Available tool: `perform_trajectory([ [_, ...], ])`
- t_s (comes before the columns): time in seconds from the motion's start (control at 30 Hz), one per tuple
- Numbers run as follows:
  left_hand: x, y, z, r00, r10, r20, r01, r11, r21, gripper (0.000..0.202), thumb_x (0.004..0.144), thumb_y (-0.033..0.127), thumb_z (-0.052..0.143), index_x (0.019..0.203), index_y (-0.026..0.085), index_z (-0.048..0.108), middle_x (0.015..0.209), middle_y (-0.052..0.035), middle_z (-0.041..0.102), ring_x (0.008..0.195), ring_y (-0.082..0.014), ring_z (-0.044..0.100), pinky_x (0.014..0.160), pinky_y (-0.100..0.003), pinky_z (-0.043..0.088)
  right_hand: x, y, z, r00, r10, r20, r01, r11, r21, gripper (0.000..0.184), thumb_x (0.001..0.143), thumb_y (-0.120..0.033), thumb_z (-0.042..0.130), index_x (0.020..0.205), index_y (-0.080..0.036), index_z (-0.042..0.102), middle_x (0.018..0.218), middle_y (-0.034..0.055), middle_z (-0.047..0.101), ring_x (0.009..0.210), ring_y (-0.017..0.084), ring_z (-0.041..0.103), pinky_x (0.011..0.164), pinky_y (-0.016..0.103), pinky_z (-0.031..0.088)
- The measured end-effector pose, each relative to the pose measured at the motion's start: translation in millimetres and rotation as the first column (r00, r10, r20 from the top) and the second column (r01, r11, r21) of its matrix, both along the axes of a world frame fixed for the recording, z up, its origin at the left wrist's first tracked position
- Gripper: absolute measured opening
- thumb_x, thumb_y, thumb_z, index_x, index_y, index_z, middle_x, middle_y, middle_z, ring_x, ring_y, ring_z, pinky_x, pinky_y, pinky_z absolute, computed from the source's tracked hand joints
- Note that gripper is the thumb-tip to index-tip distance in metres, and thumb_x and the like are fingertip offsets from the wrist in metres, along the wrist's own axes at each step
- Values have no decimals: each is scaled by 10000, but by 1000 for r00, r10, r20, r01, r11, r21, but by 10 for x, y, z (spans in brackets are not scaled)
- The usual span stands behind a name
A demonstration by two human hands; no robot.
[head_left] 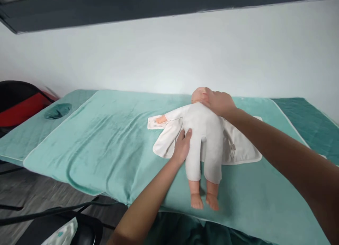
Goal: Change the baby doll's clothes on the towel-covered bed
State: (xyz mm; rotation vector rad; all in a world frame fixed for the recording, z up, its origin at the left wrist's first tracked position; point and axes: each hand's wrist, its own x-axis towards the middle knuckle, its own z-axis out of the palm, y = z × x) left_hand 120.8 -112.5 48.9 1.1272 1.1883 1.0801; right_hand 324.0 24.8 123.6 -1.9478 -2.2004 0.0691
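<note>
A baby doll [202, 119] with a white cloth body and bare plastic feet lies on its back, head toward the wall. Under it a white baby garment [246, 148] is spread out, one sleeve stretching left beneath the doll's arm. My left hand [182, 146] grips the doll's side near the hip, thumb on top and fingers partly tucked underneath. My right hand [220, 102] is wrapped round the side of the doll's head and shoulder, covering part of the head. The doll's arm on the right is hidden behind my hand and forearm.
A teal cover [106, 139] lies wrinkled over a padded bed with a face hole [58, 111] at its left end. The white wall [132, 61] stands behind. A black and red chair [21, 103] is at far left; a black seat with patterned cloth [63, 234] is below.
</note>
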Motion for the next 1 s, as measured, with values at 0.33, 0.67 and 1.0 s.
perform_trajectory([
  [0.33,-12,228,-210,886,235,-399,-129,953,274,348,1029,380,345,745,222,468,719,-38,566,700,-196,518,699,-342,346,-1357,-40,-228,818,497,289,-493,865,-92,390,982,-405,539,1236,-113,587,1293,189,592,1200,347,512,955,462,415],
  [0.67,-327,485,-293,394,392,-831,153,864,480,253,972,204,426,1163,170,589,1239,-180,594,1150,-340,502,934,-481,399,-1361,135,-262,866,444,231,-418,895,-154,386,989,-485,510,1170,-154,589,1154,150,680,1038,308,627,818,385,444],
  [1.0,-601,795,-366,838,437,-326,-314,876,366,144,888,236,579,758,178,593,779,-44,648,751,-189,569,721,-304,411,-1008,-112,-189,863,504,27,-500,861,-98,456,966,-639,448,1111,-249,635,1077,75,696,983,276,610,821,365,388],
])
